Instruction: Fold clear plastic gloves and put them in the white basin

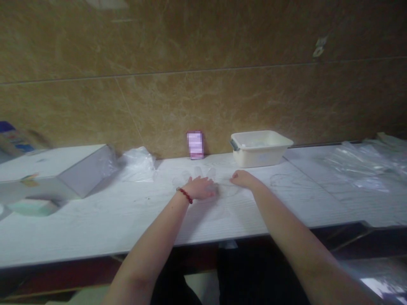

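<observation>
Both my arms reach forward over a long white table (pixel 127 220). My left hand (pixel 202 188), with a red bead bracelet at the wrist, lies on the table with its fingers curled over a thin clear plastic item (pixel 203 173) that I cannot make out well. My right hand (pixel 241 178) rests a little to the right, fingers bent down and pressed on the same clear plastic film (pixel 229 190). A white plastic tub (pixel 260 148) stands just behind my right hand, against the wall.
A white box wrapped in film (pixel 63 169) sits at the left, with a crumpled clear bag (pixel 138 163) beside it. A small pink packet (pixel 195 145) leans on the brown tiled wall. Clear plastic sheets (pixel 365 167) cover the table's right end.
</observation>
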Demonstrator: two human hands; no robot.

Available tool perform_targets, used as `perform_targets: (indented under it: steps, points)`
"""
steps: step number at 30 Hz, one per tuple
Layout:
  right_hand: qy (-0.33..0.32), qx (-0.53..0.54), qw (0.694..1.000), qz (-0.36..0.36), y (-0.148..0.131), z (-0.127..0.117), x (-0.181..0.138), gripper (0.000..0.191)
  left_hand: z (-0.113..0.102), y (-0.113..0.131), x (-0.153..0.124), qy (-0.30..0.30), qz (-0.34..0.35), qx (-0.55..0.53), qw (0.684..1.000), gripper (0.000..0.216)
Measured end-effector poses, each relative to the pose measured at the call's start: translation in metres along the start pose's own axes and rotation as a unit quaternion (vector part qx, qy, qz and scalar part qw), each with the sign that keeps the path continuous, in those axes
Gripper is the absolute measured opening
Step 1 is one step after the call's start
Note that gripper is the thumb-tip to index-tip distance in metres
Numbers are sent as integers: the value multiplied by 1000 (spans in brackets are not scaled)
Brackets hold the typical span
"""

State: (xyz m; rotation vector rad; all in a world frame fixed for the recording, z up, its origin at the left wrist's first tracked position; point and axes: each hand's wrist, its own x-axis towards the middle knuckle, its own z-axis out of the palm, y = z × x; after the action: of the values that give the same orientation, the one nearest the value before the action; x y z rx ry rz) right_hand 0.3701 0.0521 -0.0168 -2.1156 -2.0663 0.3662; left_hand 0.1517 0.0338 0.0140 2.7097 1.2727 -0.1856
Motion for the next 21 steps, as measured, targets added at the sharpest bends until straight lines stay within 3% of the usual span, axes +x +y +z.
perform_targets:
  steps: [8, 15, 21]
  points:
    - [5, 17, 999, -37, -14, 6, -6, 16, 20, 1, -13, 5, 50, -5, 999, 73]
    - [37, 58, 998, 7, -36, -1, -15, 21, 19, 6, -13, 58, 55, -30, 996, 72]
    - [-20, 85, 994, 65, -44, -1, -18, 53, 22, 4, -8, 106, 48, -61, 991, 63]
